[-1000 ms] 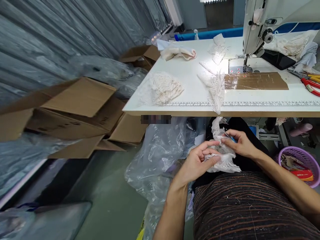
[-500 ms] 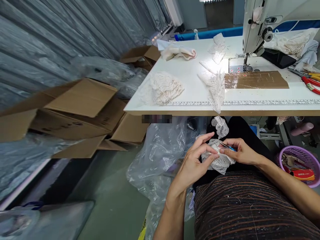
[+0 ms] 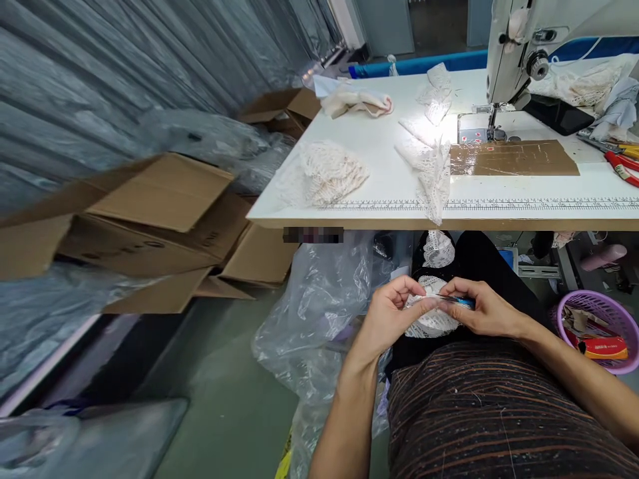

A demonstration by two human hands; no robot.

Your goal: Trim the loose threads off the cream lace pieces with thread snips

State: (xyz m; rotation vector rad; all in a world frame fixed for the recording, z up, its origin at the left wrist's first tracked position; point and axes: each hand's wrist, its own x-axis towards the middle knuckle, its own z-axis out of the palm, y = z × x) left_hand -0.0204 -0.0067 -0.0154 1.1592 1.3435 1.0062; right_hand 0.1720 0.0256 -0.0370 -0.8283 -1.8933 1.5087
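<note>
Over my lap, my left hand pinches a bunched piece of white lace. My right hand is closed round a small blue-handled snipper whose tip lies against the lace. A strip of the same lace trim runs up from my hands over the front edge of the white sewing table. Both hands sit below the table edge, close together and touching the lace.
A sewing machine stands at the back right of the table, a brown card in front of it. Lace heaps and red-handled pliers lie on the table. Cardboard boxes and plastic bags fill the floor at left; a purple basket sits right.
The lace has been gathered tighter between my hands. My left fingers have closed into a pinch, and my right hand with the snipper has shifted slightly toward the left hand.
</note>
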